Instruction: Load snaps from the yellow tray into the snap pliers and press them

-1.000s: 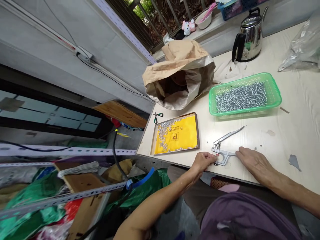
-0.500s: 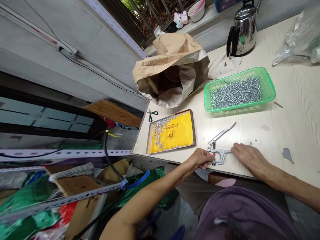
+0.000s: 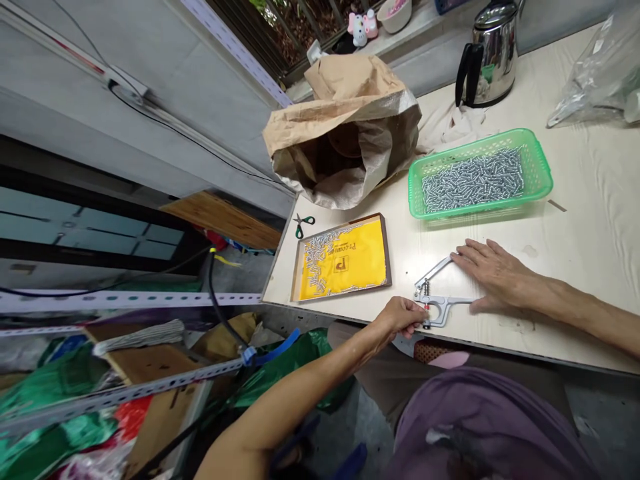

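Note:
Hand-press pliers [image 3: 447, 301] with grey metal handles, a spring and a bit of red at the jaw lie on the table near its front edge. At the jaw, my left hand [image 3: 403, 316] is closed in a pinch; what sits between the fingertips is too small to make out. My right hand [image 3: 493, 277] is open, fingers stretched, its fingertips at the end of the raised handle and its thumb by the lower handle's end. A shallow tray [image 3: 387, 257] with a yellow sheet and small silvery metal pieces [image 3: 316, 257] stands left of my left hand.
A green basket [image 3: 537, 180] of silvery metal pieces stands behind the pliers. An open paper sack [image 3: 345, 100], green-handled scissors [image 3: 300, 225], a steel kettle [image 3: 495, 57] and a clear plastic bag [image 3: 595, 87] are on the table. A metal shelf [image 3: 150, 390] is at the left.
My right hand has opened and moved up from the lower handle, with its fingertips now at the upper handle's end. My left hand stays pinched at the jaw.

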The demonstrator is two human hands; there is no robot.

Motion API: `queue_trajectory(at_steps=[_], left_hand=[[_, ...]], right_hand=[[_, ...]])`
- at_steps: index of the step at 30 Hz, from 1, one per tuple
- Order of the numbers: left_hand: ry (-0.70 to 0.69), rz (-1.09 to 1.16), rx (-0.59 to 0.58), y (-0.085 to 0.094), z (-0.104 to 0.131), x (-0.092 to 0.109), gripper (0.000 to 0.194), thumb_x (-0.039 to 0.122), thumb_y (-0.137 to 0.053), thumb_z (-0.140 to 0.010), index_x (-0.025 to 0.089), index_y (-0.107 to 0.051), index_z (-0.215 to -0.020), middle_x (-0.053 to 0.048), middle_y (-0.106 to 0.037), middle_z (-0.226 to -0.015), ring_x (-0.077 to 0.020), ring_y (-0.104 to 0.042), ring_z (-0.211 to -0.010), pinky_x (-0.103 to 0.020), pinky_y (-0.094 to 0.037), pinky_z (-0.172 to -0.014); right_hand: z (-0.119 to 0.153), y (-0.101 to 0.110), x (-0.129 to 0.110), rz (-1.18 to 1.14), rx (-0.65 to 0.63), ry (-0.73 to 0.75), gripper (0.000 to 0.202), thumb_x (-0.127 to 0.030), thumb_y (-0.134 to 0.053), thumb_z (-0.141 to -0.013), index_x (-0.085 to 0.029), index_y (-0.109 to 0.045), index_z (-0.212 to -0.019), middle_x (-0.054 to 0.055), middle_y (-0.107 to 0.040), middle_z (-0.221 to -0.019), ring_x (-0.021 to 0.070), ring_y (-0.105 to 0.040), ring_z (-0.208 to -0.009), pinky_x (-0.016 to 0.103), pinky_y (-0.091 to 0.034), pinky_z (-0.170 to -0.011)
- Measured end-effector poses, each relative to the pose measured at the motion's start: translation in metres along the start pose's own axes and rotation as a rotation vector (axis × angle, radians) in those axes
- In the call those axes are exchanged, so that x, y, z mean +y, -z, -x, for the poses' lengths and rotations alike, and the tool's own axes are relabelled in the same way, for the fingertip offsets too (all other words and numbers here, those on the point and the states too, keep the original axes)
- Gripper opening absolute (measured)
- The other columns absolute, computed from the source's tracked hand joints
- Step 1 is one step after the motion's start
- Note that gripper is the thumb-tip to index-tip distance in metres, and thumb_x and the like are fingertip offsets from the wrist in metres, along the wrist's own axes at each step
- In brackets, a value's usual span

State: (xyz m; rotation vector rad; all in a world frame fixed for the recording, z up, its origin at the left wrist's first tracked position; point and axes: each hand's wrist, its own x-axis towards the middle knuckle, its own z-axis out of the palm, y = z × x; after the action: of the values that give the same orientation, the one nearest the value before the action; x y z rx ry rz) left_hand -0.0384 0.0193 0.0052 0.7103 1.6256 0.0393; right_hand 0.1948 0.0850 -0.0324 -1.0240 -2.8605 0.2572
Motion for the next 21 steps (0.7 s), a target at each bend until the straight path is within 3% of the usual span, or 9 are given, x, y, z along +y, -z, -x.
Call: queue_trajectory(at_steps=[5,10,14,17,21], left_hand=[[0.012,0.008,0.005,-0.001,0.001,-0.001,0.024,0.024,-0.072,-0.073,0.013,-0.056,-0.06,0.008,-0.048,-0.043,-0.0025,-0.038,-0.031,-0.016,-0.033,-0.035],[0.021,0.007,0.023,-0.003,0.001,-0.003,0.024,0.026,-0.073,-0.073,0.013,-0.056,-0.062,0.009,-0.049,-0.043,-0.0028,-0.039,-0.032,-0.016,-0.033,-0.036],[0.02,0.014,0.054,-0.005,-0.001,-0.005,0.024,0.027,-0.073,-0.074,0.012,-0.057,-0.064,0.009,-0.048,-0.044,-0.0028,-0.039,-0.033,-0.016,-0.035,-0.037],[0.021,0.001,0.062,-0.005,-0.001,-0.005,0.02,0.024,-0.07,-0.077,0.012,-0.058,-0.067,0.009,-0.048,-0.046,-0.0028,-0.039,-0.035,-0.017,-0.036,-0.039],[-0.037,-0.182,0.113,-0.007,0.007,-0.007,0.019,0.028,-0.065,-0.082,0.012,-0.061,-0.072,0.007,-0.048,-0.049,-0.0058,-0.044,-0.041,-0.019,-0.041,-0.045]], right_hand=[[-0.013,0.015,-0.004,0.002,-0.077,-0.011,0.086,-0.056,-0.079,-0.052,-0.012,-0.054,-0.121,0.017,-0.059,-0.114,0.0344,-0.052,-0.105,0.049,-0.039,-0.094],[-0.012,0.021,-0.009,-0.008,-0.087,-0.035,0.064,-0.046,-0.082,-0.053,-0.016,-0.059,-0.104,0.013,-0.059,-0.104,0.0289,-0.052,-0.094,0.037,-0.046,-0.074],[-0.007,0.016,-0.008,-0.008,-0.072,-0.035,0.059,-0.046,-0.08,-0.057,-0.018,-0.058,-0.104,0.012,-0.06,-0.103,0.0286,-0.053,-0.095,0.037,-0.045,-0.072],[-0.005,0.012,-0.006,0.004,-0.048,-0.043,0.067,-0.048,-0.079,-0.058,-0.015,-0.056,-0.112,0.014,-0.061,-0.108,0.0297,-0.053,-0.097,0.038,-0.045,-0.073],[-0.003,0.013,-0.008,-0.011,-0.022,-0.038,0.063,-0.048,-0.077,-0.061,-0.015,-0.056,-0.111,0.014,-0.061,-0.106,0.0291,-0.053,-0.096,0.038,-0.044,-0.072]])
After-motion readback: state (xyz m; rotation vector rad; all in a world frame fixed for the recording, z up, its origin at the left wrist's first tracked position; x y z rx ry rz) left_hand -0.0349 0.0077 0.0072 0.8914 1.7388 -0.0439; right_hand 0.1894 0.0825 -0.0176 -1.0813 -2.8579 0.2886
